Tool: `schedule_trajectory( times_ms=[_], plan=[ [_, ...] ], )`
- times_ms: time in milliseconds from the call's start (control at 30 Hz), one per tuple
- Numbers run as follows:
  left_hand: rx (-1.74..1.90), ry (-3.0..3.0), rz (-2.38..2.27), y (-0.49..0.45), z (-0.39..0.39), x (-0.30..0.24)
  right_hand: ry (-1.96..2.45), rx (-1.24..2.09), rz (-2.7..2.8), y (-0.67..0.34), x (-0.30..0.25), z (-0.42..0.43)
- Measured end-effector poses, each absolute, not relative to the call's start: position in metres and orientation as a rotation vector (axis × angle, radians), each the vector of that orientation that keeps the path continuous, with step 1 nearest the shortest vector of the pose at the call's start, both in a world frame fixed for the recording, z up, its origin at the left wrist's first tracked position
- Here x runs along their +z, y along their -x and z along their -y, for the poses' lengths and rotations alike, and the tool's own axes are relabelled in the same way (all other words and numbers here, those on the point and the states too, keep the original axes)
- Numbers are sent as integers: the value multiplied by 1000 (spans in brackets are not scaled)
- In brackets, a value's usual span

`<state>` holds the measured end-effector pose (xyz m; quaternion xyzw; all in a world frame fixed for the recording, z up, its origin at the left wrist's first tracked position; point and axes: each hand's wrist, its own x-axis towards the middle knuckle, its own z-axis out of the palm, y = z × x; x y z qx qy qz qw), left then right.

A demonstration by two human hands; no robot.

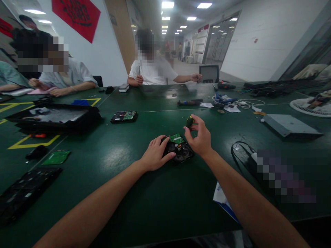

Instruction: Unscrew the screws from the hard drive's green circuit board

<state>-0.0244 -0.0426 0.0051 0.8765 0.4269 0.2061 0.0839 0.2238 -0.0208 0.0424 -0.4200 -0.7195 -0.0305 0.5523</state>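
A black hard drive (pixel 179 151) with a small green circuit board (pixel 177 138) on top lies on the green table (pixel 129 193) in front of me. My left hand (pixel 155 155) rests on the drive's left side, fingers curled against its edge and holding it down. My right hand (pixel 199 136) is closed around a screwdriver (pixel 189 122) with a black and yellow handle, held upright over the drive's far right corner. The screwdriver's tip is hidden behind my fingers.
Another hard drive (pixel 124 116) lies farther left, beside a black open case (pixel 51 119). A loose green board (pixel 57 157) and a black panel (pixel 23 193) sit at left. Cables (pixel 241 151), a grey box (pixel 287 124) and papers (pixel 222 199) are at right. Two people sit across the table.
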Motion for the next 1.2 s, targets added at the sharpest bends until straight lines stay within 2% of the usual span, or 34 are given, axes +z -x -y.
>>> schedule_trajectory(
  times_ms=[1200],
  plan=[
    [626,-2617,-1280,24,43,4,994,-141,1731,-223,47,24]
  ],
)
